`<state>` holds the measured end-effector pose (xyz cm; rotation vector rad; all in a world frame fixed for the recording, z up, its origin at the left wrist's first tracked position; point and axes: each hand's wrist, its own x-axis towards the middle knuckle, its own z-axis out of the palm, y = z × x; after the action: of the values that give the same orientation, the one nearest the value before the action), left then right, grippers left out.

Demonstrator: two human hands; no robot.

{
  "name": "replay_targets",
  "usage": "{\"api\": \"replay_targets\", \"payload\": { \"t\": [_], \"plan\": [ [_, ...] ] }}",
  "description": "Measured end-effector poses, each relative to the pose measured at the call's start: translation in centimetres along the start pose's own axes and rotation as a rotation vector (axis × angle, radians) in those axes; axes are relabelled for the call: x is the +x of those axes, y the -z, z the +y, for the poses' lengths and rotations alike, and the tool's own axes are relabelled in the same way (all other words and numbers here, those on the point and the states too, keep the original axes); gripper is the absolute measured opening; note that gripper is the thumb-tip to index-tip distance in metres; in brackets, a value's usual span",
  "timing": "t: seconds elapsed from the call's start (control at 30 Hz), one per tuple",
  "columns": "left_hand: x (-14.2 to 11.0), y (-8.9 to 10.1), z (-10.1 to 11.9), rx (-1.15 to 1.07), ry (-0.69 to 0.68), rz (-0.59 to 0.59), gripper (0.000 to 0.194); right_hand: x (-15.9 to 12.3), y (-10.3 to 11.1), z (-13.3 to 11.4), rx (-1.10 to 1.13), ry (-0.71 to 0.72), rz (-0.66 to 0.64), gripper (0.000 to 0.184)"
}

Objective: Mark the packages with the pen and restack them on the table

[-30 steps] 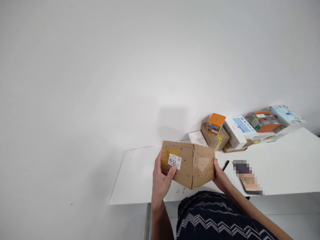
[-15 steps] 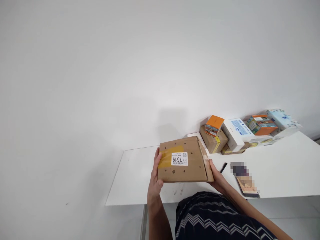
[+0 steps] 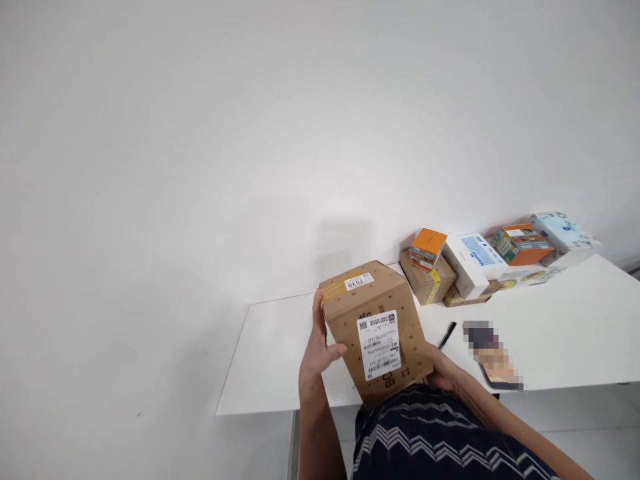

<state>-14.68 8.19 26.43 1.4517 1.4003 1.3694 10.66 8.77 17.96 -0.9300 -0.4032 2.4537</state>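
Between my two hands I hold a brown cardboard box, tilted close against my shirt at the table's front edge. A large white shipping label covers much of the side facing me, and a smaller label marked 7519 lies over yellow tape on the far upper face. My left hand grips the box's left side, thumb on the labelled face. At its lower right, my right hand supports the box, with most of its fingers hidden behind the cardboard.
On the white table, a black pen and a phone with a blurred screen lie to the right. Along the wall stand an orange box on a brown carton, a white box, another orange box and a light blue box.
The cardboard box has been turned in my hands. The 7519 face has tipped up and away, and the side with the large shipping label now faces me. My right hand has moved lower.
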Motion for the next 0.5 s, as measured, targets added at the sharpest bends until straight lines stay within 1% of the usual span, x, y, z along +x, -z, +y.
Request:
{"api": "replay_targets", "payload": {
  "t": [0.07, 0.13, 0.2, 0.27, 0.37, 0.43, 0.5],
  "plan": [
    [0.1, -0.2, 0.2, -0.163, 0.028, -0.091, 0.114, -0.3, -0.1, -0.2, 0.032, -0.023, -0.056, 0.048],
    [0.0, -0.3, 0.2, -0.249, 0.051, -0.105, 0.111, -0.4, 0.1, -0.4, 0.058, -0.044, -0.101, 0.047],
    [-0.3, -0.6, 0.0, -0.264, 0.068, -0.129, 0.112, -0.3, 0.4, -0.5, 0.067, -0.067, -0.116, 0.046],
    [-0.8, -1.0, -0.4, -0.260, 0.085, -0.199, 0.115, -0.1, 0.8, -0.7, 0.062, -0.058, -0.082, 0.043],
    [-1.6, -2.2, -1.2, -0.260, 0.119, -0.288, 0.117, -0.1, 1.3, -1.5, 0.045, -0.022, 0.010, 0.037],
    [-2.1, -3.1, -1.5, -0.282, 0.138, -0.291, 0.116, -0.3, 1.4, -2.2, 0.035, -0.017, 0.047, 0.035],
    [-2.4, -3.7, -1.7, -0.312, 0.140, -0.261, 0.115, -0.5, 1.3, -2.8, 0.021, -0.024, 0.065, 0.038]
  ]
}}
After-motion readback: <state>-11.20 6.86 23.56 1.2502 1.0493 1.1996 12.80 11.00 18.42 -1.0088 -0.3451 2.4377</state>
